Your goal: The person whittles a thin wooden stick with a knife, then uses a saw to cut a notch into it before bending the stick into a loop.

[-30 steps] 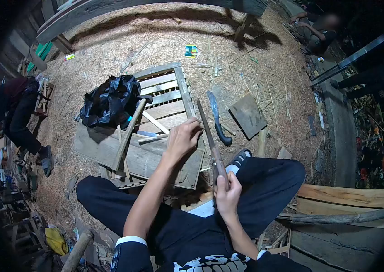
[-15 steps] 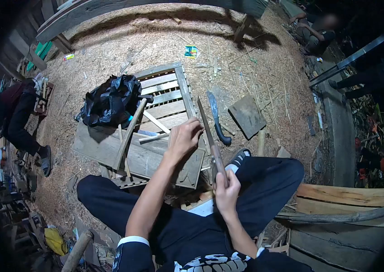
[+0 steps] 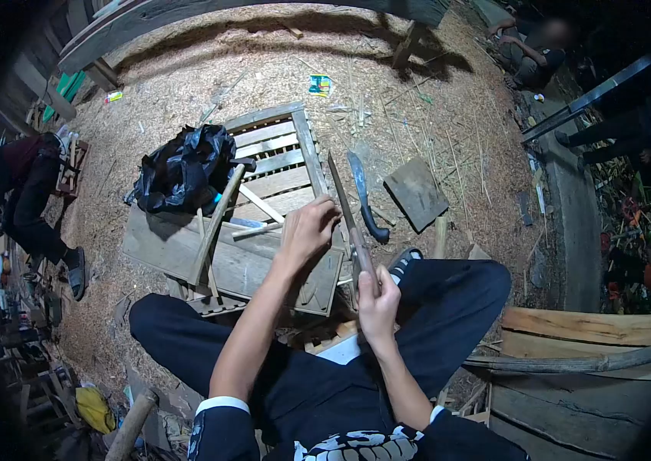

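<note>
My right hand [image 3: 377, 307] is wrapped round the wooden handle of a long-bladed tool [image 3: 344, 201], its narrow dark blade pointing away from me. Close to the left of the blade is my left hand [image 3: 310, 227], with its fingers curled together over the edge of the low slatted wooden table [image 3: 233, 265]; whatever they hold is hidden. On the table lie a hammer [image 3: 221, 211] with a long wooden handle, thin wood strips [image 3: 261, 203] and a crumpled black plastic bag [image 3: 185, 173]. A knife [image 3: 361, 188] with a black handle rests to the right of the blade.
A square wooden board [image 3: 416, 194] lies on the shavings-covered ground. A bench [image 3: 264, 9] crosses the far side. One person [image 3: 33, 184] bends at the left; another [image 3: 529, 58] sits at the far right. Planks [image 3: 594, 330] stand at my lower right.
The long-bladed tool and my right hand have shifted slightly toward me and to the left. My left hand stays curled beside the blade. The whole view has moved slightly.
</note>
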Motion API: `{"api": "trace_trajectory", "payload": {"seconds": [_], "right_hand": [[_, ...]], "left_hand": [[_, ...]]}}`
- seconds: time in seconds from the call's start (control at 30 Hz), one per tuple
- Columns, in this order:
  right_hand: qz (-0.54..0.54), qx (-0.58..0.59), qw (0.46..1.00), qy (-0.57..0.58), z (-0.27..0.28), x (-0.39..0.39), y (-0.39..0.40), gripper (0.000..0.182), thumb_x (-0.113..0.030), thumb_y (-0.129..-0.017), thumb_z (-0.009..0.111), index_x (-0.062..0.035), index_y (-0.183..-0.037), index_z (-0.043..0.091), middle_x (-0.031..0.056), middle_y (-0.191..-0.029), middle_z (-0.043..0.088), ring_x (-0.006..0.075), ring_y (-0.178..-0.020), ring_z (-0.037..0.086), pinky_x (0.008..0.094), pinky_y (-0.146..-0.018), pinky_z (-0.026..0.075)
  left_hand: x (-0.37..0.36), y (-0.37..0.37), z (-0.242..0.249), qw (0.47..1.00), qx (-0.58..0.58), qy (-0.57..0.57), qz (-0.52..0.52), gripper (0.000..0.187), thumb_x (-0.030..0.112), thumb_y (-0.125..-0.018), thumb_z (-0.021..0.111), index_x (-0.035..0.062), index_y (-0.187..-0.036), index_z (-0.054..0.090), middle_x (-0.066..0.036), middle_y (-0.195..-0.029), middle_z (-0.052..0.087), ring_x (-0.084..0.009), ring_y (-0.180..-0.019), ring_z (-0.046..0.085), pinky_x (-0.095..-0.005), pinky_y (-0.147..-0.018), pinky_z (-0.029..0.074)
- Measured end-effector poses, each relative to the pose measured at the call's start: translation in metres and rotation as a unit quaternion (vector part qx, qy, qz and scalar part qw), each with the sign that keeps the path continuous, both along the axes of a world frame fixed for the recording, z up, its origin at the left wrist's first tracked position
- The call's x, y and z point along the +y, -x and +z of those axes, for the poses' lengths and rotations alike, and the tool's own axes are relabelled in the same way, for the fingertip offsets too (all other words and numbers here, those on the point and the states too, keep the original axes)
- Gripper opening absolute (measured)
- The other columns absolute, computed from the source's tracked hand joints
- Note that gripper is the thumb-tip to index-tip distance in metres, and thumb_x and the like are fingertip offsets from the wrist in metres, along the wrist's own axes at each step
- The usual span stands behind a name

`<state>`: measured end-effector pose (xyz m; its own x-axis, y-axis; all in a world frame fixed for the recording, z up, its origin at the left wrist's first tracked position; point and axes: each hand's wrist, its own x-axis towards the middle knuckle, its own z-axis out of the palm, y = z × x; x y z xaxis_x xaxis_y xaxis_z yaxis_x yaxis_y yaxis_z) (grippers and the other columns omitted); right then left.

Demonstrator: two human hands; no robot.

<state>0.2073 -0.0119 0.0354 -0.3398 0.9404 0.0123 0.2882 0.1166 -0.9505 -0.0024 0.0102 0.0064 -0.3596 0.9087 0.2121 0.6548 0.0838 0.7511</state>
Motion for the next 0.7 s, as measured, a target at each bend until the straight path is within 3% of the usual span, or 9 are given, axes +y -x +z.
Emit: {"api": "trace_trajectory", "payload": {"seconds": [0.13, 0.23, 0.3, 0.37, 0.4, 0.43, 0.5, 0.63, 0.7], "right_hand": [[-0.006, 0.037, 0.997, 0.067, 0.012, -0.020, -0.021, 0.036, -0.026, -0.107, 0.062, -0.0077, -0.080, 0.046, -0.0044, -0.063, 0.046, 0.0038, -0.052, 0.043, 0.0258, -0.046, 0.034], [0.006, 0.013, 0.999, -0.031, 0.006, 0.006, 0.008, 0.036, -0.026, -0.108, 0.062, -0.0078, -0.081, 0.046, -0.0045, -0.064, 0.048, 0.0033, -0.051, 0.041, 0.0247, -0.045, 0.032], [-0.004, 0.020, 1.000, 0.007, 0.001, 0.002, 0.005, 0.035, -0.027, -0.108, 0.062, -0.0087, -0.082, 0.047, -0.0051, -0.064, 0.048, 0.0025, -0.050, 0.042, 0.0227, -0.044, 0.031], [-0.017, 0.040, 0.992, 0.117, 0.014, -0.018, -0.023, 0.036, -0.027, -0.103, 0.066, -0.0026, -0.082, 0.051, 0.0004, -0.066, 0.041, 0.0085, -0.063, 0.038, 0.0332, -0.055, 0.033], [-0.023, 0.053, 0.989, 0.134, 0.016, -0.025, -0.034, 0.038, -0.028, -0.104, 0.066, -0.0028, -0.081, 0.050, 0.0001, -0.066, 0.039, 0.0085, -0.064, 0.037, 0.0331, -0.055, 0.032], [-0.023, 0.052, 0.989, 0.133, 0.010, -0.021, -0.032, 0.038, -0.028, -0.104, 0.066, -0.0028, -0.081, 0.050, 0.0001, -0.066, 0.039, 0.0085, -0.064, 0.037, 0.0331, -0.055, 0.032], [-0.003, 0.024, 0.999, 0.047, -0.007, -0.012, -0.023, 0.033, -0.025, -0.108, 0.062, -0.0094, -0.083, 0.048, -0.0059, -0.064, 0.046, 0.0031, -0.050, 0.043, 0.0228, -0.044, 0.031], [0.007, 0.013, 1.000, -0.011, 0.007, -0.002, -0.004, 0.036, -0.028, -0.107, 0.065, -0.0090, -0.081, 0.047, -0.0050, -0.063, 0.046, 0.0042, -0.051, 0.045, 0.0248, -0.045, 0.034], [-0.015, 0.039, 0.990, 0.132, 0.022, -0.026, -0.024, 0.036, -0.021, -0.104, 0.065, -0.0034, -0.080, 0.046, -0.0009, -0.070, 0.035, 0.0078, -0.067, 0.034, 0.0321, -0.055, 0.031]], "left_hand": [[0.002, 0.005, -0.002, 1.000, 0.009, -0.020, 0.001, 0.013, 0.014, -0.091, 0.074, 0.0041, -0.100, 0.071, -0.012, -0.099, 0.069, -0.0385, -0.087, 0.070, -0.0459, -0.071, 0.055], [0.001, 0.001, -0.003, 1.000, 0.013, -0.021, -0.002, 0.012, 0.014, -0.092, 0.073, 0.0038, -0.098, 0.070, -0.012, -0.102, 0.069, -0.0392, -0.088, 0.069, -0.0481, -0.072, 0.055], [0.001, 0.002, -0.004, 0.999, 0.001, -0.033, 0.008, 0.012, 0.014, -0.092, 0.073, 0.0038, -0.099, 0.070, -0.012, -0.103, 0.069, -0.0394, -0.088, 0.069, -0.0483, -0.072, 0.055], [0.001, 0.005, -0.006, 0.998, 0.022, -0.051, 0.001, 0.013, 0.013, -0.092, 0.072, 0.0037, -0.100, 0.069, -0.012, -0.103, 0.069, -0.0404, -0.088, 0.069, -0.0487, -0.071, 0.055], [0.002, 0.005, -0.004, 0.999, 0.037, -0.037, -0.001, 0.013, 0.013, -0.092, 0.072, 0.0034, -0.100, 0.069, -0.012, -0.104, 0.069, -0.0410, -0.088, 0.069, -0.0491, -0.071, 0.055], [0.002, 0.005, -0.004, 0.999, 0.049, -0.019, -0.005, 0.013, 0.013, -0.092, 0.072, 0.0031, -0.100, 0.069, -0.012, -0.105, 0.069, -0.0415, -0.088, 0.068, -0.0494, -0.072, 0.055], [0.001, 0.003, -0.004, 0.999, 0.038, -0.020, -0.017, 0.014, 0.014, -0.092, 0.072, 0.0028, -0.100, 0.068, -0.013, -0.107, 0.068, -0.0422, -0.089, 0.068, -0.0501, -0.072, 0.055], [-0.001, 0.003, -0.001, 1.000, 0.000, -0.003, 0.001, 0.014, 0.014, -0.092, 0.075, 0.0028, -0.099, 0.071, -0.013, -0.103, 0.068, -0.0399, -0.089, 0.069, -0.0474, -0.073, 0.054], [0.001, 0.002, 0.000, 1.000, 0.018, -0.019, 0.004, 0.013, 0.014, -0.093, 0.072, 0.0027, -0.098, 0.069, -0.012, -0.106, 0.067, -0.0416, -0.088, 0.068, -0.0496, -0.073, 0.055]]}}
